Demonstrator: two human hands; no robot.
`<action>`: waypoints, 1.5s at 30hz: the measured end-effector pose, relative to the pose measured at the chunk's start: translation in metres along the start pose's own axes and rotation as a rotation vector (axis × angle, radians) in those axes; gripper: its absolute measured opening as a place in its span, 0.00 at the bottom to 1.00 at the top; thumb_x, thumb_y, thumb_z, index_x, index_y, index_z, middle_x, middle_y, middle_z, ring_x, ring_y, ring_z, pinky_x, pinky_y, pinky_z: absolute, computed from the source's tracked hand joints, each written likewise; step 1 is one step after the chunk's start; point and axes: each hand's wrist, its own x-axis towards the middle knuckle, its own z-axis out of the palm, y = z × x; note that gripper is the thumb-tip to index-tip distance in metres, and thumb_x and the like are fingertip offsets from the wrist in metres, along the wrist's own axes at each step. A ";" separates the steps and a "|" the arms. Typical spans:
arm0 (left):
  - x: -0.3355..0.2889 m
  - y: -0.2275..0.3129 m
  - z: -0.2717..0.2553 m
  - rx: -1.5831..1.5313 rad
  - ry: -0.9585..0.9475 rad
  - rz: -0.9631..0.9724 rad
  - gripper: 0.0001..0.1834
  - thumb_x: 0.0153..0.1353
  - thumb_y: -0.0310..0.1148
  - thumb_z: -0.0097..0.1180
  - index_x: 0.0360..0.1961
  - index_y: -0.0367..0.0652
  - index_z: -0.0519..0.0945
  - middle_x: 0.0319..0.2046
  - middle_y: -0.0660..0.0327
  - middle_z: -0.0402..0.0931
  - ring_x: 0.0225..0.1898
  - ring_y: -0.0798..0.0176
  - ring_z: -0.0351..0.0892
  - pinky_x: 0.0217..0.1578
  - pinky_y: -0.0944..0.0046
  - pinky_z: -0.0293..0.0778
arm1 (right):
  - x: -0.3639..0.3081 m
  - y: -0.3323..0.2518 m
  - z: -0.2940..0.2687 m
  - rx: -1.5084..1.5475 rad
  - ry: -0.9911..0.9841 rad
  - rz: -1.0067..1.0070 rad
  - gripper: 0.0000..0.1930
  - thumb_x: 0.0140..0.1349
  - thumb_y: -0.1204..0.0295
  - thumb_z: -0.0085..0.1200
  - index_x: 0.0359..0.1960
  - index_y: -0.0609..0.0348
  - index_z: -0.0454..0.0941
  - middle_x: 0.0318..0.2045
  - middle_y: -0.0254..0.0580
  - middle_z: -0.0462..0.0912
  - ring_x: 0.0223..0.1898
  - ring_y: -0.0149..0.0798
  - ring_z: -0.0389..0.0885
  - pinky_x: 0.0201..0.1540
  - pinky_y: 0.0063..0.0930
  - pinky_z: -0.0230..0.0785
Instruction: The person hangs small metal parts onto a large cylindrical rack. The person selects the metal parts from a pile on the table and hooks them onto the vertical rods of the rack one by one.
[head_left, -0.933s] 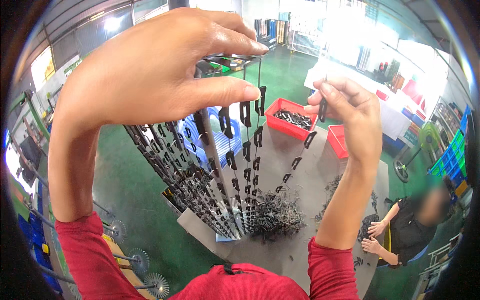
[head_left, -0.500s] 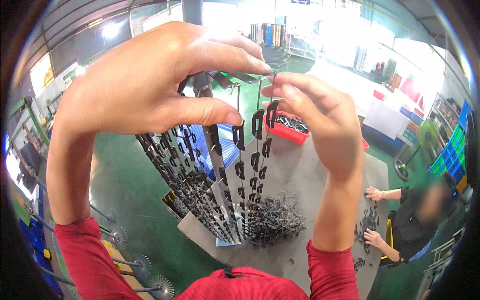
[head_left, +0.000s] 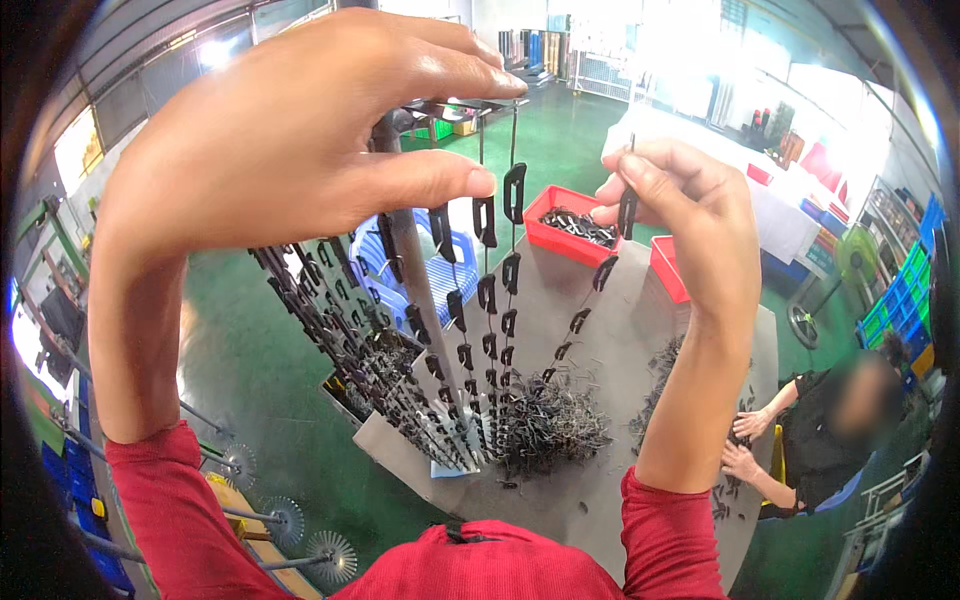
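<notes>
My right hand (head_left: 690,205) pinches the upper end of a thin wire strung with small black slotted parts (head_left: 578,320). That wire slants down toward a heap of dark pieces (head_left: 555,430) on the table. My left hand (head_left: 300,140) reaches over the top of a metal rack (head_left: 425,290), its fingers stretched along the upper bars and its thumb apart below. The thumb tip is beside a black slotted part (head_left: 484,222) on a hanging wire. Several more wires of black parts (head_left: 340,310) hang from the rack; my left hand hides part of its top.
A grey table (head_left: 610,320) bears a red bin (head_left: 572,238) of dark and metallic pieces, and a second red bin (head_left: 668,268). Behind the rack is a blue plastic chair (head_left: 450,275). At the right, a co-worker's hands (head_left: 745,440) are over scattered black parts.
My right hand has moved right, away from the rack top, drawing the wire out to a slant. My left hand has shifted slightly up and left. The co-worker's hands have come closer together.
</notes>
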 end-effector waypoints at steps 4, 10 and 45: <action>-0.002 -0.001 -0.001 -0.029 -0.018 -0.037 0.31 0.52 0.42 0.63 0.55 0.38 0.74 0.54 0.46 0.70 0.53 0.43 0.72 0.54 0.56 0.68 | -0.001 0.006 -0.017 -0.657 -0.214 0.143 0.09 0.59 0.76 0.54 0.39 0.68 0.79 0.28 0.41 0.84 0.34 0.33 0.83 0.39 0.26 0.74; -0.006 -0.017 -0.009 -0.199 -0.004 0.027 0.34 0.51 0.48 0.63 0.56 0.40 0.74 0.56 0.48 0.70 0.56 0.45 0.72 0.55 0.53 0.66 | 0.010 0.002 0.016 -0.106 -0.166 -0.086 0.12 0.64 0.75 0.51 0.46 0.70 0.78 0.40 0.46 0.82 0.44 0.34 0.80 0.49 0.27 0.73; -0.009 -0.019 -0.006 -0.098 0.030 0.140 0.30 0.48 0.37 0.65 0.53 0.37 0.76 0.51 0.49 0.74 0.52 0.45 0.75 0.52 0.55 0.69 | 0.008 -0.014 0.061 0.202 -0.068 -0.151 0.08 0.64 0.75 0.51 0.36 0.71 0.78 0.27 0.41 0.82 0.28 0.27 0.80 0.34 0.19 0.73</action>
